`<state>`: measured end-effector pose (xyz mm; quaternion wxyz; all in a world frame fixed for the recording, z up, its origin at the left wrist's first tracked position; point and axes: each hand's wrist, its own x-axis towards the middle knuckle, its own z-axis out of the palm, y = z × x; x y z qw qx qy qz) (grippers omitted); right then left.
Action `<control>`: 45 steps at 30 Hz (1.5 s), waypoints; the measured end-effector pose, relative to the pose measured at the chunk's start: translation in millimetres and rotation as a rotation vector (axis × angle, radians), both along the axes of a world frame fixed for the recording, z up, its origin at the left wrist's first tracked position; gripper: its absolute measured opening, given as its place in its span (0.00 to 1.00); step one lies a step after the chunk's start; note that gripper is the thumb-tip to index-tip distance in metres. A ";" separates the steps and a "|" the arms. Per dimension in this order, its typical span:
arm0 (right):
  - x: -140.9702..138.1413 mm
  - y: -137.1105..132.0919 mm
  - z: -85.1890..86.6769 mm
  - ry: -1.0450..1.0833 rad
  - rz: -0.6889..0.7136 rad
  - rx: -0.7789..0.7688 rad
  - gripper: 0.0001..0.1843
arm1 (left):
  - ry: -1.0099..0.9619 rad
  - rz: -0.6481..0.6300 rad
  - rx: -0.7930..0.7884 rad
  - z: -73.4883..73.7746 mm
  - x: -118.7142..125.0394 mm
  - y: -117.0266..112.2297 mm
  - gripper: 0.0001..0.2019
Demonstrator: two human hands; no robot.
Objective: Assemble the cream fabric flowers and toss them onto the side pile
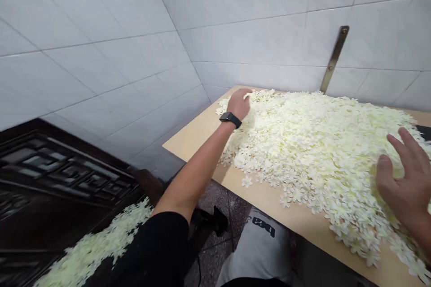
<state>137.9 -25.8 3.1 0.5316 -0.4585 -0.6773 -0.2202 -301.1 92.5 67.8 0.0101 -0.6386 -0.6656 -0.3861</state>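
A wide heap of white and pale-yellow artificial flower heads (303,139) is spread over a light wooden board (191,139). My left hand (239,104), with a black band on its wrist, reaches to the far left edge of the heap. It touches the blossoms there; its fingers are turned away and mostly hidden. Over the right side of the pile, my right hand (407,179) is open, fingers spread and thumb apart, with nothing visible in it. One loose flower (247,181) lies near the board's front edge.
Tiled walls (256,45) meet in a corner behind the board. A metal strip (334,59) stands against the back wall. At lower left, more flowers (97,249) lie on a dark carved wooden seat (67,166). A dark object (424,132) sits at the far right.
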 end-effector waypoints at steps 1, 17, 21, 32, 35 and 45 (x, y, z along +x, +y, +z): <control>1.1 1.8 -1.6 -0.005 -0.001 0.022 0.32 | -0.024 0.095 -0.061 -10.1 -32.6 0.5 0.18; -12.4 -3.7 -3.5 0.069 0.040 -0.038 0.25 | -0.102 0.201 -0.183 -108.6 -164.2 0.9 0.19; -11.8 -4.4 -2.3 0.057 0.043 -0.061 0.23 | -0.113 0.221 -0.167 -109.8 -164.8 0.5 0.17; -14.2 -4.8 0.0 0.071 0.056 -0.053 0.19 | -0.243 0.291 -0.114 -106.4 -161.7 -5.1 0.16; -14.0 -5.3 0.1 0.075 0.047 -0.064 0.18 | -0.303 0.319 -0.075 -104.8 -159.7 -5.9 0.13; -13.2 -4.1 -4.6 0.054 0.049 -0.016 0.15 | -0.493 0.398 0.003 -98.9 -163.1 -8.3 0.14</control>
